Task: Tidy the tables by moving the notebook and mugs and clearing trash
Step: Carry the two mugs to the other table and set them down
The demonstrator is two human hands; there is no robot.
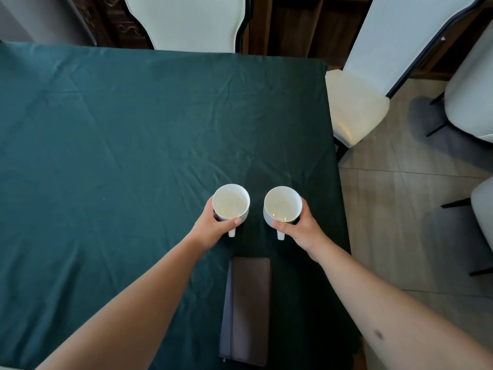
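The left hand [213, 225] covers the near side of the left mug [231, 202], and the right hand [301, 227] covers the same side of the right mug [282, 205], so each handle shows only as a stub. The dark notebook [246, 311], nearer than the mugs, blurs at its near end. The picture's edges cut off the white chairs [357, 108] beyond the green tablecloth [106, 129].

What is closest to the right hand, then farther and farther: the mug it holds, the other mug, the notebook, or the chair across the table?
From the right hand:
1. Right mug, held in it.
2. Left mug, just leftward, and notebook, just below: too close to call.
3. Far chair, across the table.
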